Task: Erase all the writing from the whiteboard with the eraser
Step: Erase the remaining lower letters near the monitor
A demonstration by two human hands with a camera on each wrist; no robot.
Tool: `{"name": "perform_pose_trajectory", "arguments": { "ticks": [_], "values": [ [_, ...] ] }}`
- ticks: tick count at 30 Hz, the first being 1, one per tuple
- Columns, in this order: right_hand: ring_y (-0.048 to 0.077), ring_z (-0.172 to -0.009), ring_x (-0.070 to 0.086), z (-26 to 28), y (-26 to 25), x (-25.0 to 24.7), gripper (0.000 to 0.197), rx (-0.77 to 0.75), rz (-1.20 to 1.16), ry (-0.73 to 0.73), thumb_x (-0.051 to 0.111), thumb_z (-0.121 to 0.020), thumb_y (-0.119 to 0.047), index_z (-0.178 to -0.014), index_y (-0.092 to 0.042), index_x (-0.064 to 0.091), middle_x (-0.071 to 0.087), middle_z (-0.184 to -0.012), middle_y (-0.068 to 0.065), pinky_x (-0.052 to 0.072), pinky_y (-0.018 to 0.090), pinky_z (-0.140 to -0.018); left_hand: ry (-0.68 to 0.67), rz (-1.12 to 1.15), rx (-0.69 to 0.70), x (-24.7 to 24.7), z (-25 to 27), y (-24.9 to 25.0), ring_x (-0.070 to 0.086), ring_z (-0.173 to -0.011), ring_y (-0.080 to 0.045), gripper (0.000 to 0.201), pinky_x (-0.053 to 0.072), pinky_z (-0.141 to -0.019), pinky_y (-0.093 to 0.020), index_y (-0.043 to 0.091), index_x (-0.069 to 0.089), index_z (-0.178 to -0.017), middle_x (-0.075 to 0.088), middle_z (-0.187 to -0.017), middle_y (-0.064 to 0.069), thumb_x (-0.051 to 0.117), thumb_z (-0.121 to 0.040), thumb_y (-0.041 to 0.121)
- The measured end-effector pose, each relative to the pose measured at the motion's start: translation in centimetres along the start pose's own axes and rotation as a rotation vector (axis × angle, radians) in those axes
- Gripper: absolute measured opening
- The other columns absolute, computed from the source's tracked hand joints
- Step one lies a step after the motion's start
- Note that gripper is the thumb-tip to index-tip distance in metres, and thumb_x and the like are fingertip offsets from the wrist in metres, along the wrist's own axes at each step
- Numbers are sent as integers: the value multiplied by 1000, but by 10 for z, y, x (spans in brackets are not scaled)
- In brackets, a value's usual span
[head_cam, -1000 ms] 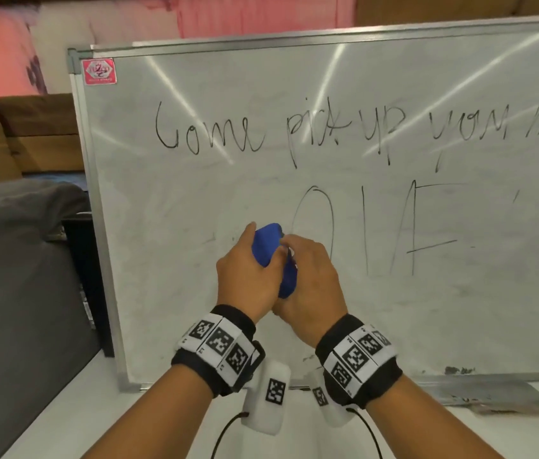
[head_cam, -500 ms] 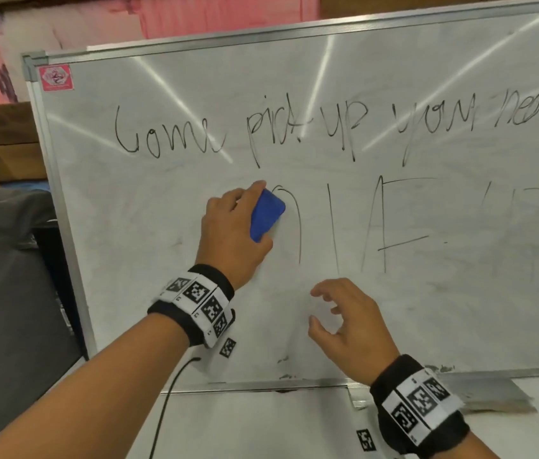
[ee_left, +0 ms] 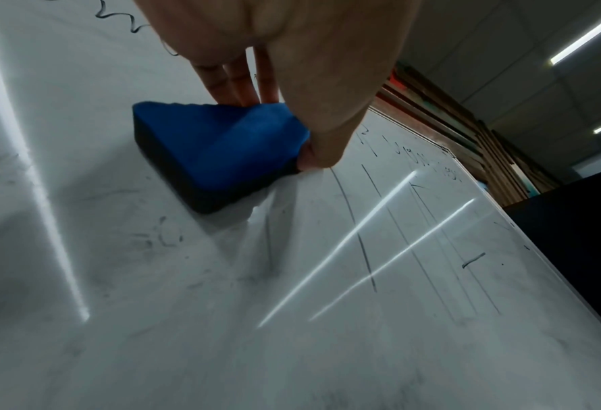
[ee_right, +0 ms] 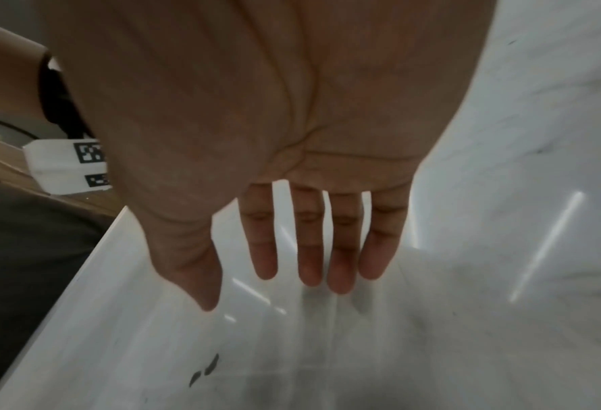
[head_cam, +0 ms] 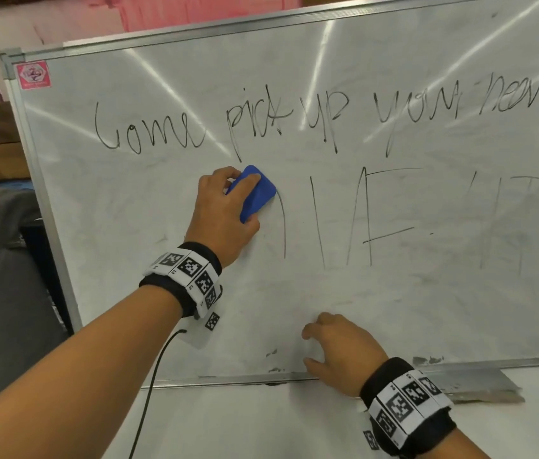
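eraser (head_cam: 256, 192) pinched in left hand (head_cam: 223, 215) fingers, flat on whiteboard (head_cam: 394, 309)

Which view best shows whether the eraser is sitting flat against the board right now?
The left wrist view: it looks along the whiteboard and shows the blue eraser with its dark underside against the surface, in the left hand's grip. The head view shows only its blue back. The right wrist view misses it.

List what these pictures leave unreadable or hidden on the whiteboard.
- Head view: the left hand and blue foam eraser cover part of the white metal-framed whiteboard.
- Head view: the pink corner sticker is too small to read.
- Right wrist view: the right hand blocks most of the board.
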State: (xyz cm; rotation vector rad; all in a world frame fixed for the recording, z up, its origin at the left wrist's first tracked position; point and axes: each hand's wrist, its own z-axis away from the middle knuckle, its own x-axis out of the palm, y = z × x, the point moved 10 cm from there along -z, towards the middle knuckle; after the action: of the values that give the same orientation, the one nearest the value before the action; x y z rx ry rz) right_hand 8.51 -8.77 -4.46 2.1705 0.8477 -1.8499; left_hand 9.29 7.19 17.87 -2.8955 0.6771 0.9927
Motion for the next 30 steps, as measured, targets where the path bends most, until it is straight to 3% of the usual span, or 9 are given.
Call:
{"name": "perform_pose_trajectory", "arguments": {
  "ticks": [9, 14, 18, 20, 25, 27, 30],
  "values": [
    [14, -113, 48, -2, -4, -17, 45, -10, -26, 53, 53, -93, -49, -133, -30, 50, 50, -125, -7, 48, 31, -89, -44, -35, 66, 6, 2, 7, 43, -123, -29, 59, 33, -99, -27, 18, 56, -137, 46, -137, -11, 76, -81, 16],
    [14, -111, 49, -1, -5, -21, 44, -14, -37, 68, 53, -93, -50, -132, -31, 51, 51, -123, -7, 48, 29, -88, -11, -8, 9, 1, 4, 4, 43, -121, -28, 60, 32, -99, -27, 20, 57, -137, 47, -136, -9, 77, -80, 18],
    [14, -109, 50, 1, -5, -23, 43, -10, -47, 61, 53, -93, -50, -131, -31, 51, 51, -120, -7, 48, 29, -87, -118, -64, 40, 17, 22, 12, 46, -116, -32, 60, 42, -99, -40, 17, 64, -130, 49, -133, -13, 83, -72, 21],
    [14, -107, 51, 1, -5, -24, 42, -9, -52, 58, 53, -93, -50, -131, -32, 51, 52, -119, -7, 48, 29, -87, -109, -67, 37, 13, 21, 8, 46, -115, -32, 62, 44, -99, -44, 17, 65, -129, 50, -131, -12, 84, -70, 21],
    [13, -106, 52, 2, -4, -28, 42, -4, -61, 69, 52, -93, -51, -130, -32, 52, 52, -118, -8, 48, 29, -86, 35, -27, -23, -17, -6, -12, 44, -119, -28, 64, 33, -99, -30, 19, 58, -136, 49, -132, -11, 81, -76, 20],
    [13, -106, 52, 2, -3, -31, 42, 1, -60, 88, 52, -93, -52, -130, -32, 52, 52, -119, -8, 49, 29, -86, -10, -52, 30, -11, -2, -10, 45, -117, -30, 62, 37, -98, -34, 18, 61, -131, 48, -131, -12, 82, -73, 18],
    [14, -107, 51, 2, 0, -32, 43, 19, -31, 104, 51, -93, -52, -131, -32, 51, 52, -121, -7, 49, 29, -85, -125, -169, 165, 15, 24, -3, 46, -107, -33, 58, 48, -89, -51, 17, 62, -118, 48, -124, -13, 84, -64, 18]
  ]
}}
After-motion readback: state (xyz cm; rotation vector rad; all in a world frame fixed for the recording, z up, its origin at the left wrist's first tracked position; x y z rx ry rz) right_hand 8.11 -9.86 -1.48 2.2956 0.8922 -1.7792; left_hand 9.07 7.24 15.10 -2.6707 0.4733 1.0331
